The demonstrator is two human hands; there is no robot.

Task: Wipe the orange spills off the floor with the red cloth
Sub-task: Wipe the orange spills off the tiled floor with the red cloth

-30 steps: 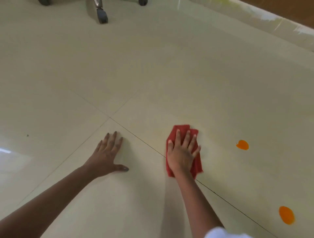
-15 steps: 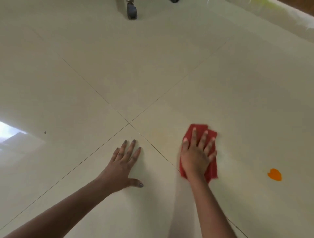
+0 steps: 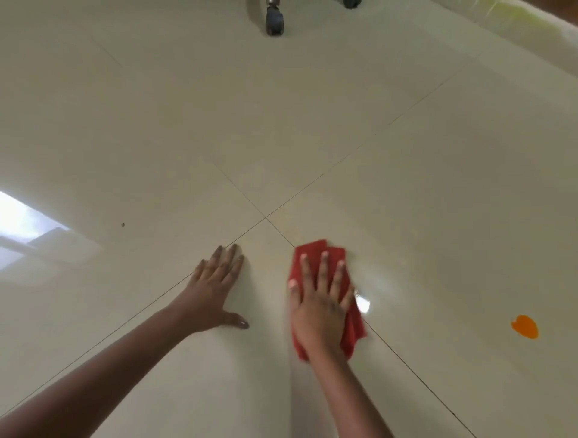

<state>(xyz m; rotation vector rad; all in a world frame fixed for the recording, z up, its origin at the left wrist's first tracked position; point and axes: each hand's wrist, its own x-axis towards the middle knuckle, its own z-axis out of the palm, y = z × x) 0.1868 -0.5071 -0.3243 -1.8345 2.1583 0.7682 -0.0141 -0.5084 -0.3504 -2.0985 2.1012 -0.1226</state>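
The red cloth (image 3: 312,251) lies folded flat on the cream tiled floor, just right of where four tiles meet. My right hand (image 3: 319,308) presses down on it with fingers spread, covering most of it. My left hand (image 3: 215,290) rests flat on the bare tile to the left, fingers apart, holding nothing. One orange spill (image 3: 525,326) shows on the floor well to the right of the cloth, apart from it. A wet sheen (image 3: 372,281) glints on the tile just right of the cloth.
A grey caster wheel (image 3: 274,21) of a chair stands at the top centre, with a second wheel (image 3: 352,3) cut off by the top edge. A pale skirting edge (image 3: 531,40) runs along the upper right. A small dark speck (image 3: 123,224) lies on the left tile.
The view has swung so the hands sit more to the right and lower. A second orange spill at the lower right has left the frame. The right hand with the cloth has slid slightly left.
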